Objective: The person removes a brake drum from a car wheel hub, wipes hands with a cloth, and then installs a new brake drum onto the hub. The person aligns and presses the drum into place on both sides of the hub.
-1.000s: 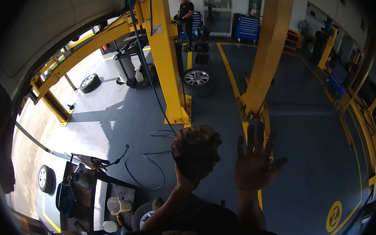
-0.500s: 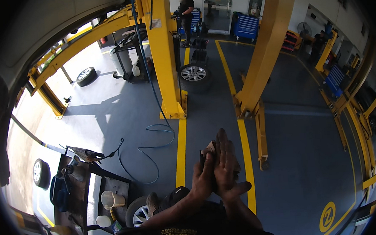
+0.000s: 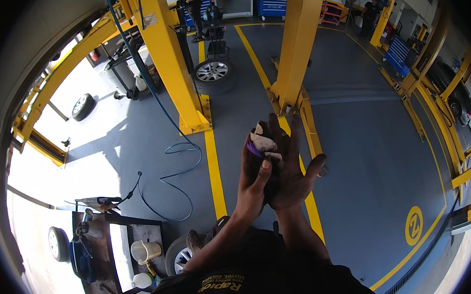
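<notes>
Rag (image 3: 264, 143): crumpled, near, held above floor between 2 yellow stripes (image 3: 215, 175) | left hand (image 3: 253, 182): grip clasping rag | right hand (image 3: 291, 184): grip released, fingers extended beside rag | handling: likely light, soft, perhaps greasy; grasp bunched middle
</notes>
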`<action>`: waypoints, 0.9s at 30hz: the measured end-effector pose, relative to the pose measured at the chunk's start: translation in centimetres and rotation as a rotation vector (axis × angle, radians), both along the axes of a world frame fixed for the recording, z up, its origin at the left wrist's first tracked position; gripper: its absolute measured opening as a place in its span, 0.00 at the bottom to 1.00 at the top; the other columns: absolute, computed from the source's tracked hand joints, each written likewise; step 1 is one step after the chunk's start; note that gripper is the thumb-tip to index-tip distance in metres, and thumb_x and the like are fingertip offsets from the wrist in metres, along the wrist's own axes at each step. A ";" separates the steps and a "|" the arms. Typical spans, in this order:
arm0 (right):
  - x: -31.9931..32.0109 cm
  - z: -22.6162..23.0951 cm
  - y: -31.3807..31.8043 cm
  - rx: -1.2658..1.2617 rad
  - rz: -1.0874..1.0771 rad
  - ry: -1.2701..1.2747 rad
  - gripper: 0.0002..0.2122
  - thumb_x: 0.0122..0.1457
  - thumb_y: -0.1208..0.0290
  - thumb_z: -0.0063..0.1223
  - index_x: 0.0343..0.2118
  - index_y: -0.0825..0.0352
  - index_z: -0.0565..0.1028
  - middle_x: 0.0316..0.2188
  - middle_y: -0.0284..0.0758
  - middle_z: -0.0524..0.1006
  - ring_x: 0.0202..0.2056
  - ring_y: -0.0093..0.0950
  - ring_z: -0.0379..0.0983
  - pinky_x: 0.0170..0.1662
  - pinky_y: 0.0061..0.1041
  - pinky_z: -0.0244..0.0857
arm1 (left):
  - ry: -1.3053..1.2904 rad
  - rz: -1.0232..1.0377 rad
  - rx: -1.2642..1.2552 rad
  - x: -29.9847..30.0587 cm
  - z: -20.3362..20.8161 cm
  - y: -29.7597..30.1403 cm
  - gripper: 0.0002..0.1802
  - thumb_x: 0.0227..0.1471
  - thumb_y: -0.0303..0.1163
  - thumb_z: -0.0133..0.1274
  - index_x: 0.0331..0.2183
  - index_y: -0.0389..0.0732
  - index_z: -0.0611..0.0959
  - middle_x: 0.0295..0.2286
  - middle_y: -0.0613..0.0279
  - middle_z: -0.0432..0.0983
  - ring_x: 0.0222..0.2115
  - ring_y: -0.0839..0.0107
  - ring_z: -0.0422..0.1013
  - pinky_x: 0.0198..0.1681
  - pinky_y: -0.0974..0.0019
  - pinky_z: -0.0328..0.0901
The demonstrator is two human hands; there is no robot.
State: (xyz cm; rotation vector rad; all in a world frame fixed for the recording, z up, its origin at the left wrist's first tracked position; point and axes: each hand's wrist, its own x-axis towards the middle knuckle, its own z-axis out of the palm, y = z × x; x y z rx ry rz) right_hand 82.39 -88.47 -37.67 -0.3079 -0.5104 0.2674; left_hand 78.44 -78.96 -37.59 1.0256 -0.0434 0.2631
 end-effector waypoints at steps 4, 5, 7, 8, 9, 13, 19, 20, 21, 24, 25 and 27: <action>-1.4 0.3 3.0 -0.243 -0.359 -0.364 0.47 0.71 0.28 0.24 0.78 0.66 0.47 0.76 0.46 0.55 0.75 0.42 0.53 0.78 0.39 0.43 | 0.055 -0.037 -0.094 0.1 -1.0 -0.8 0.28 0.77 0.43 0.45 0.67 0.37 0.66 0.58 0.54 0.73 0.58 0.68 0.72 0.62 0.63 0.68; -1.8 0.4 3.8 0.046 -0.221 -0.287 0.46 0.72 0.30 0.24 0.77 0.68 0.49 0.74 0.48 0.59 0.74 0.42 0.56 0.77 0.37 0.46 | 0.017 -0.058 -0.117 0.1 -1.1 -0.3 0.27 0.77 0.44 0.44 0.65 0.36 0.68 0.56 0.54 0.75 0.56 0.68 0.73 0.60 0.64 0.70; -2.9 0.3 7.6 1.098 0.310 0.169 0.45 0.73 0.31 0.23 0.77 0.69 0.50 0.73 0.48 0.60 0.74 0.42 0.57 0.77 0.37 0.47 | 0.093 -0.032 -0.100 0.0 -1.3 0.8 0.26 0.77 0.46 0.43 0.62 0.35 0.72 0.52 0.55 0.77 0.53 0.71 0.75 0.56 0.65 0.73; -3.2 0.1 8.4 1.352 0.333 0.340 0.45 0.72 0.31 0.23 0.77 0.68 0.49 0.74 0.48 0.60 0.74 0.42 0.56 0.77 0.37 0.46 | 0.091 -0.062 -0.137 -0.2 -1.5 1.2 0.26 0.77 0.46 0.42 0.62 0.36 0.72 0.52 0.55 0.77 0.53 0.71 0.75 0.56 0.65 0.73; -3.4 0.0 8.1 1.256 0.239 0.368 0.46 0.71 0.29 0.22 0.78 0.66 0.48 0.75 0.47 0.56 0.76 0.42 0.52 0.78 0.39 0.44 | 0.086 -0.093 -0.170 -0.2 -1.6 1.6 0.26 0.77 0.46 0.42 0.61 0.36 0.73 0.51 0.55 0.78 0.53 0.71 0.76 0.56 0.65 0.73; -2.7 -0.4 2.7 0.074 0.130 -0.349 0.50 0.65 0.21 0.21 0.80 0.55 0.38 0.81 0.40 0.38 0.80 0.43 0.33 0.79 0.51 0.31 | 0.165 -0.007 -0.293 0.2 -1.4 3.5 0.31 0.76 0.54 0.40 0.61 0.38 0.75 0.52 0.55 0.78 0.53 0.67 0.77 0.56 0.64 0.73; -0.3 0.3 -0.8 0.287 0.006 -0.170 0.49 0.62 0.18 0.16 0.80 0.44 0.34 0.81 0.42 0.29 0.80 0.45 0.28 0.79 0.55 0.26 | 0.154 -0.035 -0.369 -0.3 0.6 3.4 0.42 0.73 0.64 0.31 0.70 0.41 0.66 0.60 0.51 0.73 0.59 0.59 0.73 0.62 0.52 0.71; -0.2 0.3 -0.5 0.195 0.008 -0.256 0.50 0.62 0.18 0.15 0.80 0.46 0.35 0.81 0.42 0.31 0.80 0.45 0.30 0.79 0.53 0.29 | 0.237 -0.131 -0.474 -0.6 0.7 2.9 0.38 0.75 0.57 0.38 0.72 0.41 0.61 0.62 0.52 0.71 0.62 0.58 0.71 0.65 0.53 0.68; -0.1 0.3 -0.2 0.128 -0.012 -0.267 0.51 0.62 0.17 0.14 0.80 0.49 0.36 0.81 0.42 0.33 0.80 0.45 0.33 0.79 0.51 0.31 | 0.274 -0.078 -0.333 -1.2 0.6 1.4 0.33 0.76 0.45 0.44 0.72 0.40 0.60 0.61 0.54 0.71 0.60 0.63 0.71 0.64 0.58 0.66; -0.4 -0.2 0.3 -0.133 -0.149 -0.421 0.52 0.60 0.16 0.14 0.80 0.49 0.41 0.80 0.44 0.37 0.79 0.44 0.40 0.79 0.48 0.35 | -0.121 0.098 0.285 -1.3 -0.3 -0.6 0.28 0.75 0.38 0.47 0.68 0.37 0.65 0.58 0.56 0.72 0.58 0.71 0.69 0.63 0.64 0.64; -0.6 -0.4 0.2 -0.206 -0.207 -0.504 0.53 0.60 0.16 0.13 0.80 0.49 0.42 0.80 0.45 0.37 0.79 0.42 0.41 0.78 0.47 0.36 | -0.096 0.057 0.221 -1.4 -0.7 -0.9 0.28 0.75 0.39 0.48 0.68 0.36 0.65 0.58 0.56 0.72 0.58 0.71 0.69 0.63 0.64 0.64; -1.2 -0.5 -0.1 -0.290 -0.215 -0.464 0.53 0.59 0.15 0.13 0.80 0.50 0.41 0.81 0.45 0.35 0.79 0.41 0.41 0.78 0.46 0.37 | -0.082 0.035 0.174 -1.5 -1.4 -0.6 0.25 0.75 0.40 0.48 0.64 0.35 0.68 0.54 0.58 0.74 0.55 0.74 0.69 0.59 0.66 0.65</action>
